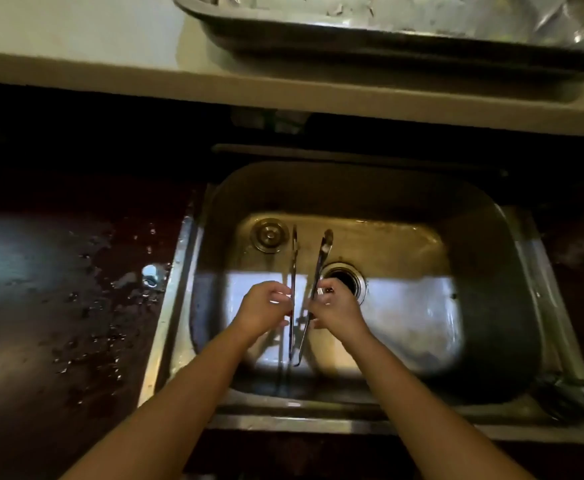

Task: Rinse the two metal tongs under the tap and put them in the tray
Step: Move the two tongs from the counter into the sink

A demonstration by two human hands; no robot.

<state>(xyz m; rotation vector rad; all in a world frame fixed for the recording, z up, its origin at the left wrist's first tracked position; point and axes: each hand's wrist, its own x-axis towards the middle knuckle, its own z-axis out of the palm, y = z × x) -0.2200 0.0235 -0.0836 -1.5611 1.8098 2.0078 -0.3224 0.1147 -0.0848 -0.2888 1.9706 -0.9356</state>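
Observation:
Over the steel sink [512,278] I hold a metal tongs [318,268] with its two arms spread apart and pointing away from me. The arms meet at the near end, low between my wrists. My left hand [266,308] grips the left arm and my right hand [333,308] grips the right arm. The tips hang above the sink floor, near the drain. No stream of water shows. A second tongs cannot be made out. The metal tray [370,38] stands on the pale ledge behind the sink, its inside wet and shiny.
The open drain [346,277] lies just right of the tongs, and a round strainer plug [269,235] lies at the back left. The dark counter [58,289] on the left is spattered with water drops. A dark fitting [571,398] sits on the sink's near right rim.

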